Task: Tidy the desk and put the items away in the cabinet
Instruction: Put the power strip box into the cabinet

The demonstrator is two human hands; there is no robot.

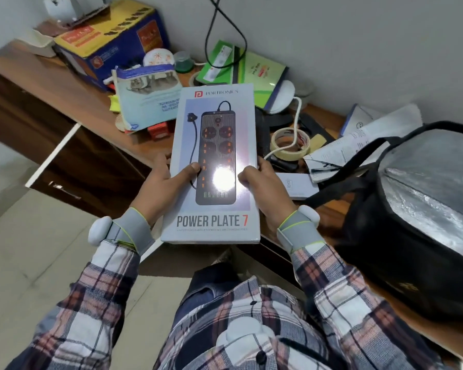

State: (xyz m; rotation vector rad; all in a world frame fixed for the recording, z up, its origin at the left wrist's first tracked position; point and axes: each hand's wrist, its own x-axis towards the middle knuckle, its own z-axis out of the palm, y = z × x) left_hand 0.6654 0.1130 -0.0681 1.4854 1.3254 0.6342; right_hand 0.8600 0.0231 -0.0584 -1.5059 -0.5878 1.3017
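A tall pale power strip box (214,129), printed "Power Plate 7", is held flat in front of me above the desk's front edge. My left hand (163,186) grips its left side with the thumb across the printed face. My right hand (262,185) grips the right side the same way. Both wrists wear grey bands with white sensors. The wooden desk (64,84) behind the box is cluttered. Dark brown cabinet doors (91,172) stand below the desk at the left.
A blue and yellow carton (110,41) sits at the far left. A light blue packet (147,97), green packets (251,73), a tape roll (290,142), a white cord, papers (364,137) and a black bag (412,217) crowd the desk. A black cable hangs on the wall.
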